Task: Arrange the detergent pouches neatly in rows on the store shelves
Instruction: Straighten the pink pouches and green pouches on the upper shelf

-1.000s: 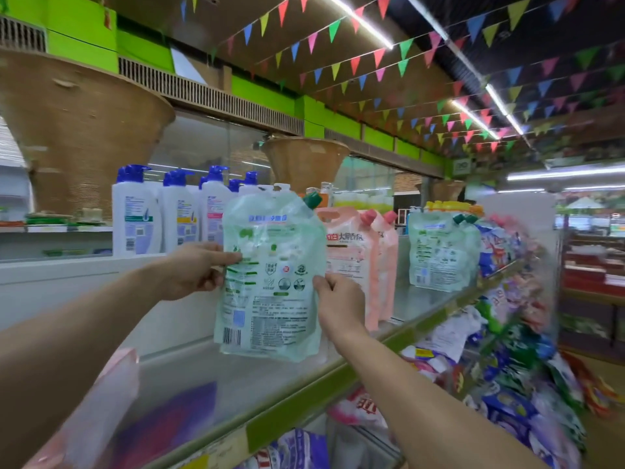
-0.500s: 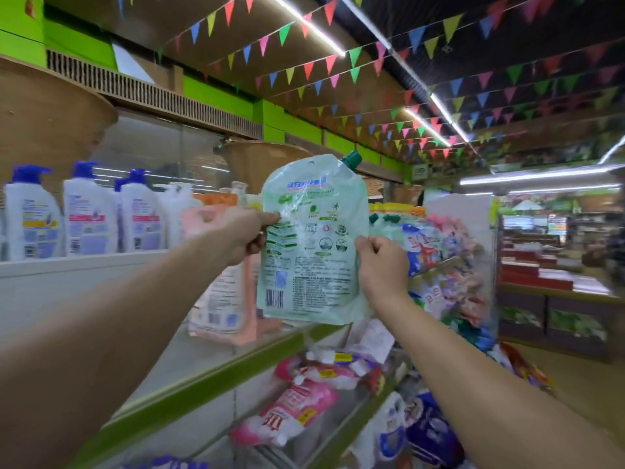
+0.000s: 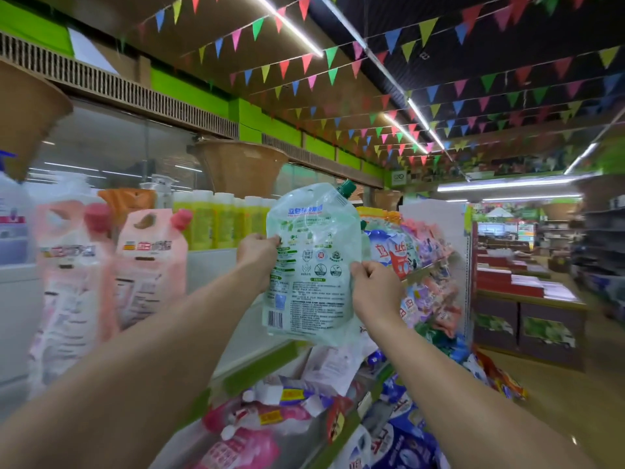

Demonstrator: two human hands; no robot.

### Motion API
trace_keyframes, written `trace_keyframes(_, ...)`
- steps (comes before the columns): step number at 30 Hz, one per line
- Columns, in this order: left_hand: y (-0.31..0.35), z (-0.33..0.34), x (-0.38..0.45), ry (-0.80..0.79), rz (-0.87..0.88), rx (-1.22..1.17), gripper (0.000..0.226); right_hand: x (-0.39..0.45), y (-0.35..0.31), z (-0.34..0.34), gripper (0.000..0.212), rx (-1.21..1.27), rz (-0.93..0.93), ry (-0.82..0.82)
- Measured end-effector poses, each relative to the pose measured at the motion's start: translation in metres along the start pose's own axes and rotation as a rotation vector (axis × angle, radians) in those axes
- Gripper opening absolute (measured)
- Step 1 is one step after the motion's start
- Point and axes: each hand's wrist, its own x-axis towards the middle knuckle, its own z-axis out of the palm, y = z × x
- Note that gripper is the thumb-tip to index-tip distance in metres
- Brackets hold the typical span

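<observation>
Left hand (image 3: pixel 258 250) and right hand (image 3: pixel 373 287) pinch the green pouch's (image 3: pixel 311 265) side edges (printed back visible). Best set upright, flush beside the pink pouches (image 3: pixel 148 262).

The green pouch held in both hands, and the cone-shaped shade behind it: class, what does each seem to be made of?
Green pouch: thin, glossy, translucent plastic film, judging by its creases and glare; its dark green cap looks like hard plastic. Cone-shaped shade: seemingly woven matte brown fibre, going by its fine ribbing; blur leaves this uncertain.

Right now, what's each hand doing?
Left hand: pinching the green pouch's left edge.
Right hand: pinching its right edge.
</observation>
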Motion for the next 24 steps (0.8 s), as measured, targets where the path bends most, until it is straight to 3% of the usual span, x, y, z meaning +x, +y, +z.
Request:
trace_keyframes(13,-0.073,0.043,0.15,0.094,-0.012,0.013,0.015,0.107,0.072,0.113,0.042,-0.082,0.034,-0.128)
trace_keyframes(19,-0.109,0.044,0.181,0.12,-0.045,0.065,0.018,0.128,0.103,0.144,0.037,-0.05,0.065,-0.227)
trace_keyframes(24,-0.126,0.046,0.182,0.122,0.009,0.088,0.021,0.118,0.118,0.151,0.04,0.02,-0.05,-0.285)
